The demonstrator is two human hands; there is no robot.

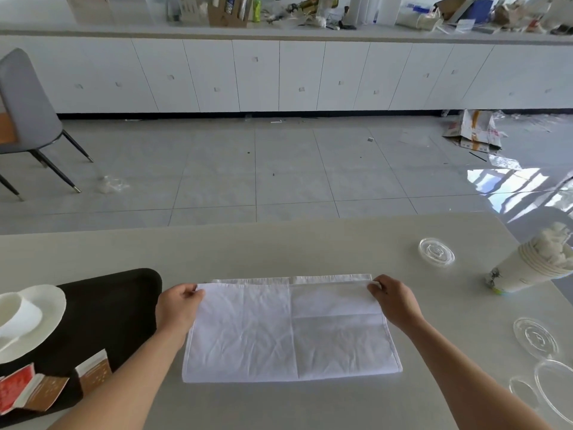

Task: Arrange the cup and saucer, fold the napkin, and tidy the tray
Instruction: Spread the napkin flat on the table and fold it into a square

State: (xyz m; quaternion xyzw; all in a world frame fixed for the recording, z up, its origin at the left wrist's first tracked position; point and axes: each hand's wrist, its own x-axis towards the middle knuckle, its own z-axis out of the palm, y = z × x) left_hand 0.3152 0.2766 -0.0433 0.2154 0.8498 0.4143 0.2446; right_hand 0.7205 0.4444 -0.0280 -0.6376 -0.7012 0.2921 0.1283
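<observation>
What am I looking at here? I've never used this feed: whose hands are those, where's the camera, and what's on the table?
There is one picture, from a camera worn on a person's head, looking forward and down. No machine: the left hand and right hand are bare, each pinching a far corner of the white napkin, which lies flat, folded once, on the grey table. To the left sits a black tray holding a cup on a saucer and some packets. To the right are stacked paper cups lying tilted and clear plastic lids.
</observation>
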